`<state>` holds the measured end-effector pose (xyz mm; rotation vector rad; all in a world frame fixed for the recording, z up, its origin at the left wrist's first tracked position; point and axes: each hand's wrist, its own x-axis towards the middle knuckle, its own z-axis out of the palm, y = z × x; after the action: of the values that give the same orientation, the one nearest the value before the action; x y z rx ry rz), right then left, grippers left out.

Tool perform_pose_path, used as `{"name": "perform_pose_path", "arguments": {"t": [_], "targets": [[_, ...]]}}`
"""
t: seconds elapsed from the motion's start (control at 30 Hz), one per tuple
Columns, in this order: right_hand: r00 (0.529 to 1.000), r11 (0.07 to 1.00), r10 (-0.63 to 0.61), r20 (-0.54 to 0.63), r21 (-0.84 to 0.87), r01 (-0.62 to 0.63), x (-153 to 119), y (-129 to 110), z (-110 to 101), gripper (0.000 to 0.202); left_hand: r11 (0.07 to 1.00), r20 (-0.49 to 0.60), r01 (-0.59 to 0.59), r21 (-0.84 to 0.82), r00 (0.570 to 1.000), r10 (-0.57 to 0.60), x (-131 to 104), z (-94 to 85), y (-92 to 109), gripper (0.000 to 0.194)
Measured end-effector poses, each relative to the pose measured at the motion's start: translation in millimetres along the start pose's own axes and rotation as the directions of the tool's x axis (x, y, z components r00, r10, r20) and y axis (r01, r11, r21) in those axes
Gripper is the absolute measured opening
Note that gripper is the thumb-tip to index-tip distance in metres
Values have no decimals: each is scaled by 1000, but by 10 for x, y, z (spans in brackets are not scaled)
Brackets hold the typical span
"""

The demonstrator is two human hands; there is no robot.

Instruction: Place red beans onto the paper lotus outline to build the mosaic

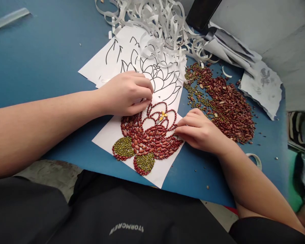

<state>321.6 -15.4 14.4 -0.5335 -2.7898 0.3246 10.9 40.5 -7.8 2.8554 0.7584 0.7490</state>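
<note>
A white sheet (159, 178) bears a flower picture made of beans. Red speckled beans (155, 140) fill its lower petals, green mung beans (145, 162) fill two rounded leaves, and a few yellow pieces (163, 116) mark the centre. My left hand (130, 93) is closed at the picture's upper left edge, fingertips bent together; whatever they grip is hidden. At the right edge, thumb and fingers of my right hand (199, 130) are pinched against the outer petals, and I cannot make out anything between them. Beneath lie sheets with a printed lotus outline (156, 73).
A mixed pile of red and green beans (231, 108) spreads to the right. Curled white paper strips (157, 20) heap at the back, near a dark upright object (202, 13) and crumpled paper (263, 83). A tape roll (255, 161) lies partly behind my right forearm on the blue table (51, 61).
</note>
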Motion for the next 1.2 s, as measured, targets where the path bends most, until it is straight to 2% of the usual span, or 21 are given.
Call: {"name": "perform_pose_path", "arguments": {"t": [0.27, 0.53, 0.63, 0.7, 0.73, 0.8, 0.83, 0.87, 0.93, 1.03, 1.2], "targets": [[1000, 1000, 13, -13, 28, -13, -23, 21, -37, 8, 998, 12, 43, -52, 999, -43, -2, -3, 9, 24], [1000, 1000, -9, 0, -9, 9, 5, -9, -2, 7, 999, 4, 17, -29, 1000, -17, 2, -9, 8, 24], [1000, 1000, 11, -14, -7, -11, -10, 32, -87, 8, 1000, 1, 13, -21, 1000, -13, -1, -11, 6, 24], [993, 995, 91, -77, -27, -93, -61, 119, -196, 8, 1000, -6, 10, -20, 1000, -10, -4, -10, 3, 24], [978, 984, 166, -128, -50, -173, -100, 182, -261, 8, 1000, -11, 4, -17, 1000, -4, -5, -8, 1, 25], [897, 914, 340, -283, -126, -386, -201, 333, -393, 9, 1000, -23, -14, -10, 1000, 14, -8, -5, -3, 26], [847, 851, 459, -267, -143, -506, -257, 412, -452, 8, 1000, -27, -22, -7, 999, 22, -9, -4, -4, 26], [801, 796, 528, -283, -163, -583, -313, 488, -502, 7, 1000, -26, -27, -4, 999, 27, -9, -3, -4, 26], [737, 714, 625, -255, -195, -673, -407, 614, -562, 8, 1000, -24, -26, 2, 999, 26, -10, -3, -2, 26], [706, 678, 682, -192, -196, -708, -475, 711, -557, 12, 1000, -17, -19, 7, 1000, 19, -9, -9, 3, 25], [715, 686, 684, -145, -204, -698, -464, 739, -461, 14, 1000, 17, 18, -16, 1000, -17, -5, -18, 5, 21]]}}
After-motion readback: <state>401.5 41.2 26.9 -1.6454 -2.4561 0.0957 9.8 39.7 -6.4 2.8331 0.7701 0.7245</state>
